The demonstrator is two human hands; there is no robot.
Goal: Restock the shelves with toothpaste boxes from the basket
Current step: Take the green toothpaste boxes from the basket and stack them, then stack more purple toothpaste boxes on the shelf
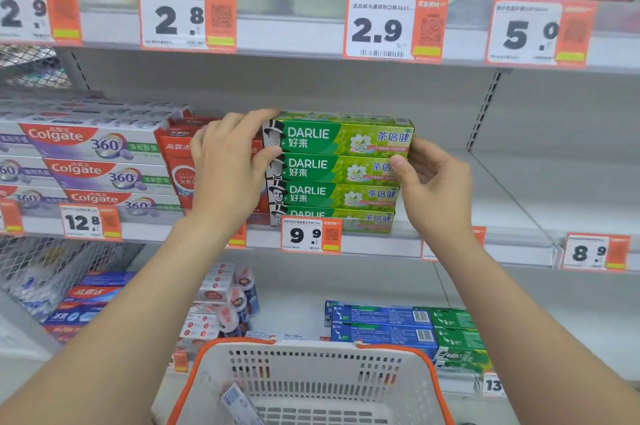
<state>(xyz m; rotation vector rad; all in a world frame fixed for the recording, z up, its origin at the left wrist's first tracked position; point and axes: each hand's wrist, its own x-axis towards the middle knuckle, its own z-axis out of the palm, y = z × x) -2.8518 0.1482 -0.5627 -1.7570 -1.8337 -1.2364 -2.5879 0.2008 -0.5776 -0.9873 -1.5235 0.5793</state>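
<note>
We record the top Darlie box (pixel 346 135) lying flat and level on a stack (pixel 332 196) of three like green boxes, at the front of the middle shelf (pixel 512 196). We find the left hand (pixel 228 165) at the box's left end, fingers curled over its top edge and thumb against the front face, gripping it. We find the right hand (pixel 433 182) at the right end, thumb on the lower front corner and fingers curled behind the end, likewise gripping it. The stack touches red boxes (pixel 175 161) on its left, and Colgate boxes (pixel 97 154) lie further left. A price tag (pixel 310 234) reading 9.9 sits on the shelf edge just below the stack. We note the basket (pixel 311 346), white with an orange rim, low in the view between the forearms; one loose box (pixel 239 402) lies slanted on its floor. Blue and green boxes (pixel 381 324) sit stacked on the lower shelf beyond the basket
</note>
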